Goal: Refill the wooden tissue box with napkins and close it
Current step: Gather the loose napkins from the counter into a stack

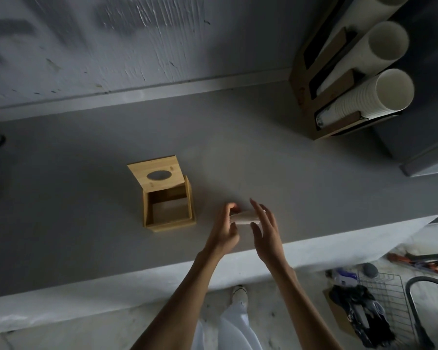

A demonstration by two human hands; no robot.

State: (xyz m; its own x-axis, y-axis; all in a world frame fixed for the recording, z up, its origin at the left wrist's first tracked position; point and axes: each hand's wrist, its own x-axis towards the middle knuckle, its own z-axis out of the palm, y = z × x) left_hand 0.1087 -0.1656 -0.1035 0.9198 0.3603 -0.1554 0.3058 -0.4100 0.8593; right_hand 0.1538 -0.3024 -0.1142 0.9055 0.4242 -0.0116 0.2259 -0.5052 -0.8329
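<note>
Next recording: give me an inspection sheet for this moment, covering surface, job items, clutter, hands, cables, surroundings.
Surface: grey counter, bare around the work.
Job items: wooden tissue box, lid tilted open; interior looks empty. Napkins stacked between both hands.
Clutter: nothing seen on the counter near the box.
Hands: left hand grips the stack; right hand flat against its other side.
Cables: nothing seen.
Surroundings: cup dispenser back right; wire basket on floor.
</note>
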